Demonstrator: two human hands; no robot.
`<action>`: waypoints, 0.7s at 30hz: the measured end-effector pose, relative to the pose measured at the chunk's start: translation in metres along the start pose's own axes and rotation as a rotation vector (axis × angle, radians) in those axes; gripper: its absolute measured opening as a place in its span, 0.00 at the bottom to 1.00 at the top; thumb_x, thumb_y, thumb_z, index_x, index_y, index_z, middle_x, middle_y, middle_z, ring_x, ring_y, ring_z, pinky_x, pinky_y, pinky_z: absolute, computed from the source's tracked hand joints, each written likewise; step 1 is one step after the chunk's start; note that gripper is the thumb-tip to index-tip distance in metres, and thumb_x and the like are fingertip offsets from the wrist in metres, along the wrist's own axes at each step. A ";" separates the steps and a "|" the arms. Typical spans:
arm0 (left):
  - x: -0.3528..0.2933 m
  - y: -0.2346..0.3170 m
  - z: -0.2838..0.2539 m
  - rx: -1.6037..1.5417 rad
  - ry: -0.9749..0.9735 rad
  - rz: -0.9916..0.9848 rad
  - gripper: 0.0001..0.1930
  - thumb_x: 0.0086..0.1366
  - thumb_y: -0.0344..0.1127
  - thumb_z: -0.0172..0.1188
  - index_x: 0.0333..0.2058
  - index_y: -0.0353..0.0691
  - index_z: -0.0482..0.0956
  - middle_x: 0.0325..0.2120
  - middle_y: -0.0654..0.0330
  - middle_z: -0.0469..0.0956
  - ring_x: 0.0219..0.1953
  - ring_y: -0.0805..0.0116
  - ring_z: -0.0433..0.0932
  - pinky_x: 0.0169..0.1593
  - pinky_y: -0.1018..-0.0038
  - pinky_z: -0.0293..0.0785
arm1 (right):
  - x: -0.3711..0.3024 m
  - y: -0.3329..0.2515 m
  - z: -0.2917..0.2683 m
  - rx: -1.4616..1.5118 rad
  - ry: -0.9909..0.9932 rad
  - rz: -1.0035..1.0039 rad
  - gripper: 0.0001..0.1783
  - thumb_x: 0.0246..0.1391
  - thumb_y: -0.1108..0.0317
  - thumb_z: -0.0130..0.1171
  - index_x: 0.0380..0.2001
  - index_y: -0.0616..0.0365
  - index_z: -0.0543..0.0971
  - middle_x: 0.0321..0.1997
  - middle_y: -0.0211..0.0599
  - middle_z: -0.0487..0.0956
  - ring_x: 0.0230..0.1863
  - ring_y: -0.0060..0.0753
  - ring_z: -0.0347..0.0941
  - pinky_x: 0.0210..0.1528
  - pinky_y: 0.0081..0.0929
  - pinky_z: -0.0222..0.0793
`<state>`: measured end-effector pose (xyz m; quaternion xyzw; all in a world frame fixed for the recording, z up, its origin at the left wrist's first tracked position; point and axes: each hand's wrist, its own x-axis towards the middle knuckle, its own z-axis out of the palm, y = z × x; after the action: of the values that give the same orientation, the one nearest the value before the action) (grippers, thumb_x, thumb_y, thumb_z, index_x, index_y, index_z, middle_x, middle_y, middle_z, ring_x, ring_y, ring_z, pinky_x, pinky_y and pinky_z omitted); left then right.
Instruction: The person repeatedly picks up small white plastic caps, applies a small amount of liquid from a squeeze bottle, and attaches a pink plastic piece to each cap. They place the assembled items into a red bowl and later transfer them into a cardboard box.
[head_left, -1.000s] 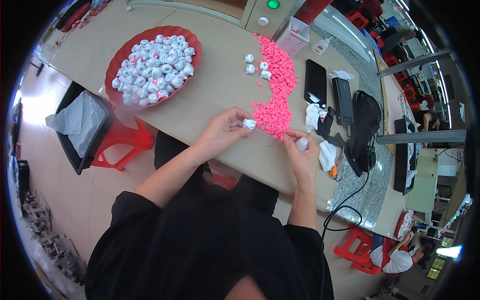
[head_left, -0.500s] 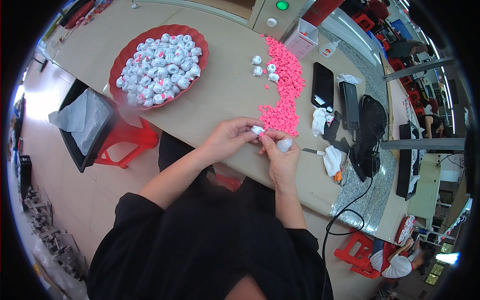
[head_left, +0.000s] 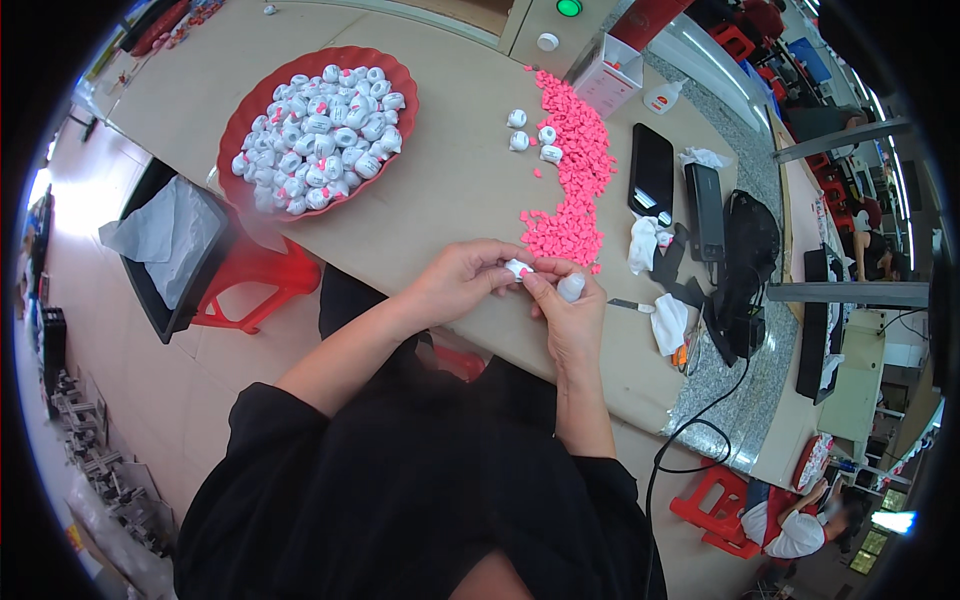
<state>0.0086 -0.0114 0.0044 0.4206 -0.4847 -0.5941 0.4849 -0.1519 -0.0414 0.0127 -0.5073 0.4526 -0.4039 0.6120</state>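
Observation:
Between the fingertips of both hands sits a small white rounded piece with dark marks and a pink bit on it. My left hand pinches it from the left, and my right hand closes on its right side. A whitish, rounded object also shows among the right fingers; its kind is unclear. Just beyond the hands spreads a heap of small pink pieces. Several finished-looking white balls with dark marks lie left of the heap.
A red scalloped bowl full of similar white pieces stands at the far left of the table. To the right lie a black phone, a power bank, crumpled tissues, a blade and a black cable. A white box stands behind.
Both hands stay together over the table edge. The white piece has turned slightly between the fingertips, and the fingers have shifted a little. The whole view has moved slightly.

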 end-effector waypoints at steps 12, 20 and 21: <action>0.001 0.002 0.002 -0.189 0.118 -0.062 0.13 0.60 0.25 0.52 0.44 0.29 0.71 0.36 0.59 0.75 0.35 0.78 0.74 0.39 0.81 0.72 | -0.003 0.013 0.012 -0.097 0.057 -0.171 0.08 0.45 0.78 0.60 0.32 0.65 0.77 0.29 0.33 0.76 0.29 0.17 0.70 0.30 0.14 0.64; 0.003 -0.004 0.005 -0.148 0.168 -0.071 0.13 0.59 0.22 0.49 0.43 0.29 0.72 0.33 0.59 0.77 0.33 0.79 0.75 0.39 0.82 0.73 | 0.001 0.017 0.013 -0.340 0.060 -0.510 0.07 0.40 0.82 0.58 0.27 0.65 0.75 0.26 0.37 0.74 0.27 0.26 0.71 0.29 0.20 0.65; 0.003 -0.003 0.005 -0.145 0.173 -0.066 0.13 0.58 0.22 0.48 0.43 0.29 0.72 0.32 0.60 0.77 0.32 0.80 0.75 0.39 0.82 0.72 | 0.001 0.017 0.015 -0.396 0.081 -0.577 0.07 0.39 0.82 0.58 0.27 0.64 0.74 0.25 0.38 0.74 0.26 0.28 0.71 0.28 0.21 0.66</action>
<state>0.0028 -0.0134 0.0019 0.4500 -0.3828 -0.6047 0.5341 -0.1366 -0.0357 -0.0032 -0.7068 0.3838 -0.4845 0.3440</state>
